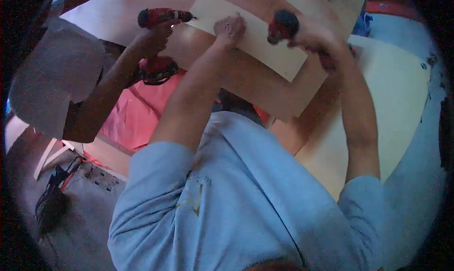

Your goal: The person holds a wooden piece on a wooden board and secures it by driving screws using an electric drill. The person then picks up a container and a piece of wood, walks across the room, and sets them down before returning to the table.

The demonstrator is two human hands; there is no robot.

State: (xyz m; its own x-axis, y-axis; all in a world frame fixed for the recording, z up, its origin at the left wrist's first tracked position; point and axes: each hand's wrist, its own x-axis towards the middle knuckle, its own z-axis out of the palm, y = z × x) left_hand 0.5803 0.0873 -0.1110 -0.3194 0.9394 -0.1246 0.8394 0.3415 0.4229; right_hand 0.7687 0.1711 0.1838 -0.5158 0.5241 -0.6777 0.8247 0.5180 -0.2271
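Observation:
My left hand [230,30] rests on a pale rectangular board [269,46], its short-looking fingers against the surface. My right hand [312,43] is wrapped around the handle of a red and black power drill [283,27], held over the right part of that board. The drill is slightly blurred, and its tip is hard to make out. Beneath the pale board lies a larger brown board [269,93]. To my left, another person's hand [163,34] grips a second red and black power drill [163,17], its bit pointing toward the pale board's left end.
A large pale sheet [392,96] spreads out on the right. Red sheeting [135,112] shows below the other person's forearm. A dark bundle with cables [52,200] lies on the grey floor [90,233] at lower left, near thin wooden strips [46,157].

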